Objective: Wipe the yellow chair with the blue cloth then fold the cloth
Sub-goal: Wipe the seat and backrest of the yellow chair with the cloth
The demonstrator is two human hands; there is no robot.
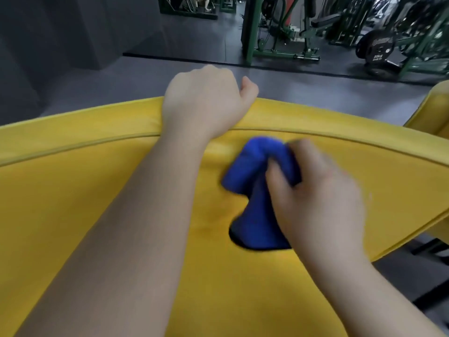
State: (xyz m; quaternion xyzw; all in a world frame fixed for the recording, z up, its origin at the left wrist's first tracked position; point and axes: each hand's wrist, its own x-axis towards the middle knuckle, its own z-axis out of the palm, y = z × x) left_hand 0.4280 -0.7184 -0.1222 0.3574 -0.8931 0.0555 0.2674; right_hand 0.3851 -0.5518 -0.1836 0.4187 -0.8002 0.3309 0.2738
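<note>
A: Left hand [206,100] first: what is it doing?
B: Its fingers curl over the top edge of the yellow chair [97,190], gripping it.
A: And the blue cloth [255,190]?
B: Just right of that forearm, bunched against the chair's padded face below the seam, its long axis running up and down.
A: Who has it?
B: The right hand [315,198], blurred, clutches its right side. The cloth lies left of that hand, so wiping looks like its job; folding isn't begun.
</note>
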